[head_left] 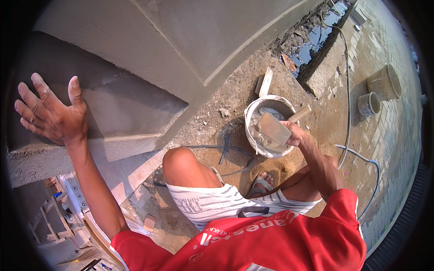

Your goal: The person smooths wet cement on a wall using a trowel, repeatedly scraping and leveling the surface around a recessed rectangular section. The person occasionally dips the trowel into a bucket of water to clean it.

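Note:
My right hand [294,134] is closed on a flat, rectangular plastering float [274,129], held over a white-rimmed bucket [250,131]. Wet grey mortar [258,137] lies in the bucket. Beside my fingers a wooden handle [300,114] sticks out over the bucket's rim; what it belongs to is hidden. My left hand [56,110] is open with fingers spread, in front of the smooth grey plastered recess [122,101]. Whether its palm touches the plaster, I cannot tell.
A pale board [266,82] stands against the bucket's far side. Two more buckets, one larger [382,83] and one smaller [368,105], stand at right. A hose [349,90] crosses the ground. A wet trench [316,43] runs at the back. Black strapping [226,147] lies near my knee.

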### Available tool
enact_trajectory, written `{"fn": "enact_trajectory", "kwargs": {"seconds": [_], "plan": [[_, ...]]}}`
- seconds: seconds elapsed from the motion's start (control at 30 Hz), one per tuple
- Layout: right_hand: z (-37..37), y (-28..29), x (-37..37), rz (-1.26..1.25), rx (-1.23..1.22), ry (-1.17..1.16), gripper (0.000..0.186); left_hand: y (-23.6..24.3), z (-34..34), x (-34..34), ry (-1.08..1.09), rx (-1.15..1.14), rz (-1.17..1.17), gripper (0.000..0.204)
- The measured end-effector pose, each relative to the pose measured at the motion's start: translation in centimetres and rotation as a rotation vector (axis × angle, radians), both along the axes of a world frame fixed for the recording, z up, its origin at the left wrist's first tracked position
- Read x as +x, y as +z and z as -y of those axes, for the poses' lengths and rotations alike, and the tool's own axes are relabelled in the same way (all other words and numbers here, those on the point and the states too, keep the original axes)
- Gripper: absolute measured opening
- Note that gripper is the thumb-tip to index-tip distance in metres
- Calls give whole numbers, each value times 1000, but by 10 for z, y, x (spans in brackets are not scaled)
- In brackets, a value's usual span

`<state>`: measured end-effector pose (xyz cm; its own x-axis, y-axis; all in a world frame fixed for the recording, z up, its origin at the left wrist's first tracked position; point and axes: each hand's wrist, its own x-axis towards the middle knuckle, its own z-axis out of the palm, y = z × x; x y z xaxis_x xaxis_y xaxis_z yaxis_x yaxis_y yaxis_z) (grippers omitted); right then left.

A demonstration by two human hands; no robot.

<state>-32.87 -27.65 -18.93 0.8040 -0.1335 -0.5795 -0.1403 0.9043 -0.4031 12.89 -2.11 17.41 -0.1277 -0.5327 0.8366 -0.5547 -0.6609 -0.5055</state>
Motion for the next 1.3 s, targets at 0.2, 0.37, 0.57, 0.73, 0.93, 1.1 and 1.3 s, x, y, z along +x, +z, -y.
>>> {"fn": "enact_trajectory", "kwargs": {"seconds": [0.2,0.37,0.57,0.73,0.93,1.1,1.3], "plan": [[-13,156,77,375,-251,-166,59,6,11,-16,109,-20,-37,74],[-42,278,184,669,-582,-230,53,5,3,-14,127,34,-66,74],[-66,367,283,718,-1536,-725,48,2,4,-18,112,33,-90,73],[-76,411,324,590,-1922,-1031,43,4,0,-21,107,56,-104,73],[-80,372,324,449,-2026,-890,48,3,5,-23,60,30,-151,71],[-75,349,297,414,-2023,-886,51,7,2,-22,52,17,-130,73],[-57,444,305,341,-2242,-999,49,6,3,-24,55,51,-125,68]]}}
